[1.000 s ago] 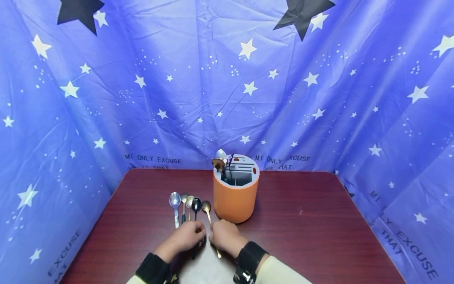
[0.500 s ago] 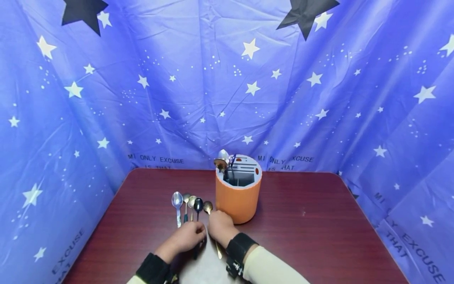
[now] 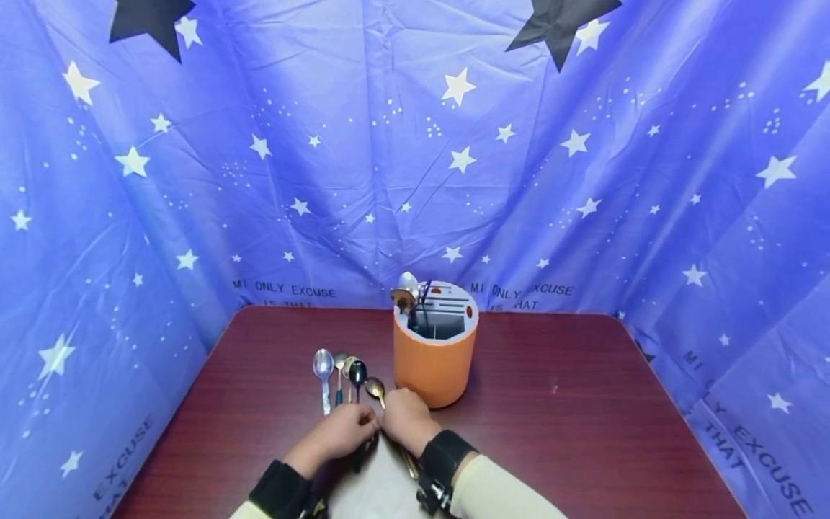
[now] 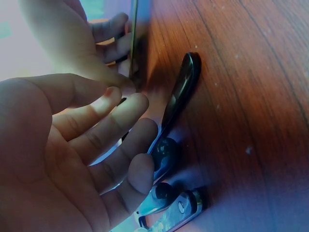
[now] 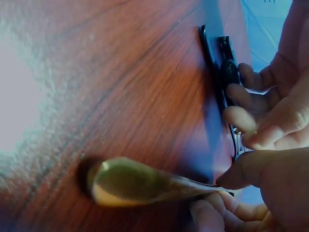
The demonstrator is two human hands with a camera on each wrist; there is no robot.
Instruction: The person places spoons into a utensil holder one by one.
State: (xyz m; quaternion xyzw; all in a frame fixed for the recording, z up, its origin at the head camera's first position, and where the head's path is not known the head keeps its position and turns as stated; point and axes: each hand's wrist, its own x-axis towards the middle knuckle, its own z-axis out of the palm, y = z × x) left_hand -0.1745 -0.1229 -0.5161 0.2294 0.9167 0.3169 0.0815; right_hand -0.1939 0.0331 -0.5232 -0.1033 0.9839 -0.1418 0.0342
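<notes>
My right hand (image 3: 407, 417) pinches the handle of a gold spoon (image 3: 375, 388); its bowl points away from me. In the right wrist view, the flared handle end (image 5: 133, 183) sticks out past the thumb and fingers, close over the table. Beside it lies a black spoon (image 3: 357, 373), its dark handle (image 4: 182, 89) passing under my left hand (image 3: 344, 431). Those left fingers are loosely bent, with fingertips right at the black handle and nothing gripped. Left of the black spoon lie a gold-toned spoon (image 3: 349, 367), a green-handled spoon (image 3: 340, 359) and a silver spoon (image 3: 323, 362).
An orange round utensil holder (image 3: 431, 375) stands just beyond my right hand. Upright spoons (image 3: 406, 282) lean in its left side, and its grey top has slots and a square compartment. The dark red table (image 3: 551, 432) ends at a blue star-patterned curtain (image 3: 415, 144).
The gold spoon's bowl has swung left toward the black spoon, and its handle end right. The black spoon's bowl has shifted slightly left. My right hand slid forward along the gold handle; the left stays put.
</notes>
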